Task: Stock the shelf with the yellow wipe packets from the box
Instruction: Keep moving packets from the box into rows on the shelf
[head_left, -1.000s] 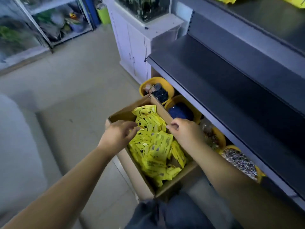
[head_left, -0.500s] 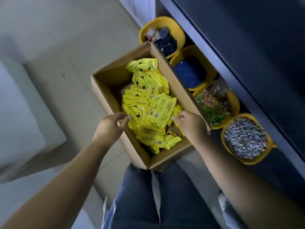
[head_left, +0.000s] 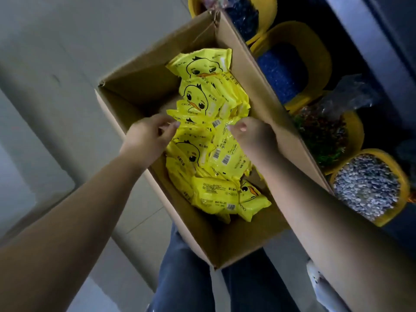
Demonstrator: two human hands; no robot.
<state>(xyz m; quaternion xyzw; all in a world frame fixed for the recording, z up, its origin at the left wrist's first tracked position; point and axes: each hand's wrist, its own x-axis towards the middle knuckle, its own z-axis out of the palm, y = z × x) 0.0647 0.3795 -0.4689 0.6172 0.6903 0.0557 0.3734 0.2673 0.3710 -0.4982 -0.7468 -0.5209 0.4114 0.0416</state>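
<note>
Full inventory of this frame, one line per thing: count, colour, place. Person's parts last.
cardboard box: one, brown, open, on the floor beside the tubs
wipe packets: many, yellow with duck print, piled inside the box
tubs: four at least partly visible, yellow, in a row right of the box, holding blue, mixed-colour and grey pebbles
plastic bag: one, clear, over the mixed-colour tub
floor: grey, left
legs: blue trousers, below the box
left hand: over the packets, fingers curled
right hand: over the packets, fingers hidden

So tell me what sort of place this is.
Probably a small shop, perhaps one selling aquarium supplies. A dark shelf unit stands over yellow tubs of blue gravel and pebbles, and a cardboard box holds many identical yellow wipe packets as stock.
</note>
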